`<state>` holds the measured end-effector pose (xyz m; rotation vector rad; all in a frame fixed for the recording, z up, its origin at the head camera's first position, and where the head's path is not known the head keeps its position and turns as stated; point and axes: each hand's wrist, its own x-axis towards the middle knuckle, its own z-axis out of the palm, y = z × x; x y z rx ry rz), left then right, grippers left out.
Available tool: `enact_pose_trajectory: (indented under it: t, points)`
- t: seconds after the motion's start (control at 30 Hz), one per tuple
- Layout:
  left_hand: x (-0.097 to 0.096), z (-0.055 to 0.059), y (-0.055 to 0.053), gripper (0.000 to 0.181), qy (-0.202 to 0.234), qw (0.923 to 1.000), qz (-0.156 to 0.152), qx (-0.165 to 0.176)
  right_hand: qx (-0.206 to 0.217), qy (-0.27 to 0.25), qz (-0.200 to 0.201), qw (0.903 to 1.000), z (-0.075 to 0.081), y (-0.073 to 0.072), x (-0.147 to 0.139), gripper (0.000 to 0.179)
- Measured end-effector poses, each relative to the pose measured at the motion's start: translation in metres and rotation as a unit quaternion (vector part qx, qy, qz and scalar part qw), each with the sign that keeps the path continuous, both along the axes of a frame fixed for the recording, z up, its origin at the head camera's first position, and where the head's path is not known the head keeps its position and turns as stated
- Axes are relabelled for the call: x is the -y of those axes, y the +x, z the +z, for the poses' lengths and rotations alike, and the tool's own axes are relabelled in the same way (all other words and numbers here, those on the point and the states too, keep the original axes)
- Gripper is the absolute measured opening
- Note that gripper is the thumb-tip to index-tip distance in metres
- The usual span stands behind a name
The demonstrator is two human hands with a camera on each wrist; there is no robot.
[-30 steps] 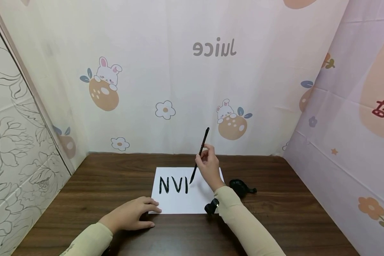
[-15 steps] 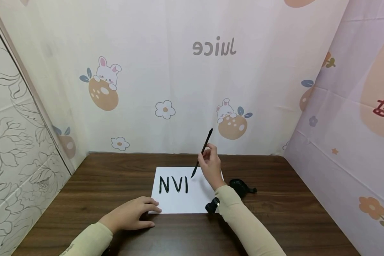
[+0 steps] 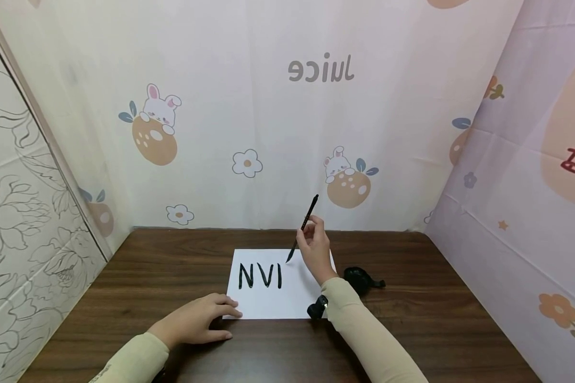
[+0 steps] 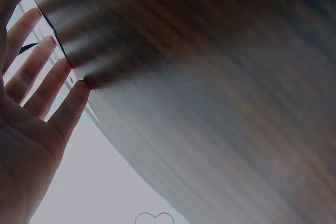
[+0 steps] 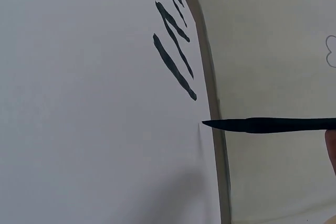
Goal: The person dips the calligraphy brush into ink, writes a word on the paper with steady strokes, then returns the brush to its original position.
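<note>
My right hand [image 3: 314, 244] pinches a black ink brush [image 3: 303, 226], its handle slanting up and to the right. The pointed brush tip hovers close over the white paper [image 3: 263, 306], just right of the last stroke. In the right wrist view the dark tip of the brush [image 5: 226, 125] stands near the paper's far edge. Painted black letters [image 3: 260, 276] on the sheet read N, V and an upright stroke. With its fingers spread, my left hand [image 3: 198, 320] rests at the paper's lower left corner. The left wrist view shows the fingers [image 4: 68, 108] of that hand extended.
A black rounded object with a short spout-like end [image 3: 361, 280] lies on the brown wooden table [image 3: 397, 340], right of the paper. A printed curtain [image 3: 249, 117] hangs behind the table's back edge, with more printed cloth at both sides.
My right hand and the brush have shifted slightly right, and the tip has moved up the page, away from the upright stroke. The left hand has stayed in place.
</note>
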<state>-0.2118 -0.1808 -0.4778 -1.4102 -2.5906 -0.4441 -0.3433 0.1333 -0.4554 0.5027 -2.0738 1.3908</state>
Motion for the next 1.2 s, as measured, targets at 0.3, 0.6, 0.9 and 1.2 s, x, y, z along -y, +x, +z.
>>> enact_pose_trajectory:
  t: [0.3,0.6,0.9,1.2]
  points:
    - [0.000,-0.002,-0.002,0.034,-0.002,1.0000,0.003,-0.001,-0.002,-0.001,-0.003,1.0000,-0.001,-0.001,0.000,0.038]
    - [0.000,-0.003,-0.003,0.034,-0.004,1.0000,0.003,0.000,0.000,0.006,-0.001,1.0000,-0.005,-0.001,-0.001,0.039]
    - [0.001,-0.004,-0.003,0.035,-0.006,0.9999,0.008,0.005,-0.009,0.010,-0.003,0.9999,-0.010,-0.003,-0.001,0.039]
    - [0.001,-0.003,-0.002,0.034,-0.001,1.0000,0.006,0.001,-0.005,0.014,-0.001,0.9999,-0.012,-0.003,-0.001,0.040]
